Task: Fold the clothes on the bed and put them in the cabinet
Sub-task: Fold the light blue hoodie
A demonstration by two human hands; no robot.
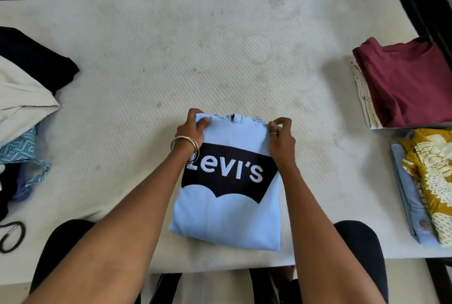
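A person's left hand (193, 125) and right hand (281, 136) each pinch a top corner of a light-blue Levi's sweatshirt (227, 210), fingers and thumbs curled round the fabric at its collar edge. The garment lies flat on the bare white mattress (208, 54) directly beneath the hands and between the forearms, already narrowed to a neat rectangle with the dark batwing logo facing up. To finish the fold well, both corners should probably be kept level and drawn toward the near hem together, so the edges meet squarely without dragging the layers underneath. Beyond the right hand sit folded stacks: a maroon T-shirt (411, 83) on pale cloth, and a mustard patterned garment (433, 181) over blue denim. Beyond the left hand, an unfolded heap (22, 98) waits.
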